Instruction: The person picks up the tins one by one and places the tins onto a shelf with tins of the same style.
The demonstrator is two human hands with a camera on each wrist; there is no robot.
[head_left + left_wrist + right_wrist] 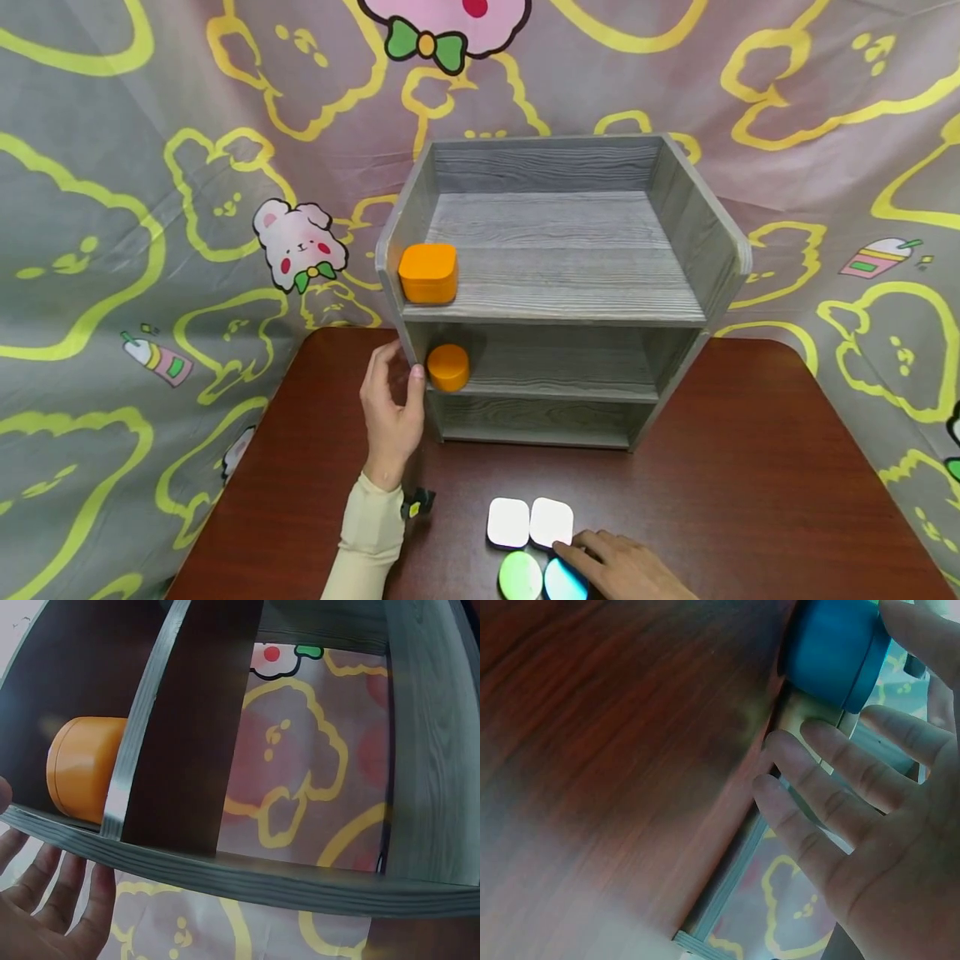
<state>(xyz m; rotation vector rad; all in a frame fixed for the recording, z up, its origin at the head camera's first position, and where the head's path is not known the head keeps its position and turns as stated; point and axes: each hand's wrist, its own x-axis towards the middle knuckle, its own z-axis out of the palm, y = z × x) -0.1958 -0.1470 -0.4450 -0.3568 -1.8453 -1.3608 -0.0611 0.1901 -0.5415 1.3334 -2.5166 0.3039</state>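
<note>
My left hand [393, 417] holds the left side panel of a grey wooden shelf unit [566, 321], the thumb by its front edge and the fingers along its outer face. Beside that thumb, an orange round box [448, 367] sits on the middle shelf; it also shows in the left wrist view [86, 769]. My right hand [626, 565] is over a blue round box [564, 581] on the table. In the right wrist view its fingers are spread and nearly straight, with the thumb at the lid of the blue box [829, 656]. A green round box [520, 575] stands left of the blue one.
Two white square boxes [508, 523] [551, 523] stand side by side just beyond the round ones. An orange square box [428, 273] sits at the top shelf's left front corner. The dark red-brown table [742, 492] meets a patterned cloth [840, 192] behind and at both sides.
</note>
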